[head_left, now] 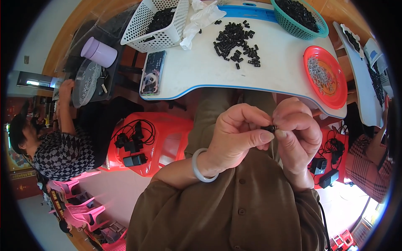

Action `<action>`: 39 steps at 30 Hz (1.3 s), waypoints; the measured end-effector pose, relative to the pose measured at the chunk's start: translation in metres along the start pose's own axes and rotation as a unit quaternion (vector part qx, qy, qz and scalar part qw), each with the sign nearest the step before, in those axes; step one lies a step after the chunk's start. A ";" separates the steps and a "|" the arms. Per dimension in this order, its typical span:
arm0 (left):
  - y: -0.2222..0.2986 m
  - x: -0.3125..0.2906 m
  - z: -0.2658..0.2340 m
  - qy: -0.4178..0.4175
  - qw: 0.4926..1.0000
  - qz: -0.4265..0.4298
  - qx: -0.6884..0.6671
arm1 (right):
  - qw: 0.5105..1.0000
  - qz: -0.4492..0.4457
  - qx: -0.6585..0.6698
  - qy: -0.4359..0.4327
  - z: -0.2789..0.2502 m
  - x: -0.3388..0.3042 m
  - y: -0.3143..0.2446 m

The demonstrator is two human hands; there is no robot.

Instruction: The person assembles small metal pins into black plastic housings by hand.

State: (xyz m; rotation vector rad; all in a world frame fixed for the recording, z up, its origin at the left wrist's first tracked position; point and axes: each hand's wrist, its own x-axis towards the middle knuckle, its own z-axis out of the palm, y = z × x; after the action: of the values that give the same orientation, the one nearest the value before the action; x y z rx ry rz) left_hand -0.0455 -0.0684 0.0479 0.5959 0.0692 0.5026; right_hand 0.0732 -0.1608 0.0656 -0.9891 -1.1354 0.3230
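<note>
In front of my chest, my left hand (240, 131) pinches a small black plastic part (268, 128) between thumb and fingertips. My right hand (296, 131) is closed against the other end of that part; its fingertips hide what they grip, though a tiny shiny spot shows between them. Beyond my hands, a loose pile of similar black parts (233, 39) lies on the white table (192, 71). Nearest to my right hand on the tabletop is a red plate (342, 90) with many small silvery pieces (320, 75) in it.
A white perforated basket (140, 42) and a green basket (310, 35), both with black parts, stand at the back. A phone (153, 73) lies at the table's left edge. Red stools (167, 138) carry cables and adapters. Other people sit left (63, 152) and right (368, 171).
</note>
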 end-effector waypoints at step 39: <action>-0.013 0.023 -0.062 0.077 0.976 -0.033 0.204 | 0.395 0.301 -0.806 -0.322 -0.157 0.140 0.156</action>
State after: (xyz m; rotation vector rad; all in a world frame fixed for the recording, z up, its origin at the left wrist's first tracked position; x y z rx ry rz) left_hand -0.0322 -0.0344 -0.0085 0.9518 0.3438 0.4721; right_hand 0.3083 -0.0575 0.0155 -3.3502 -1.6195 0.0182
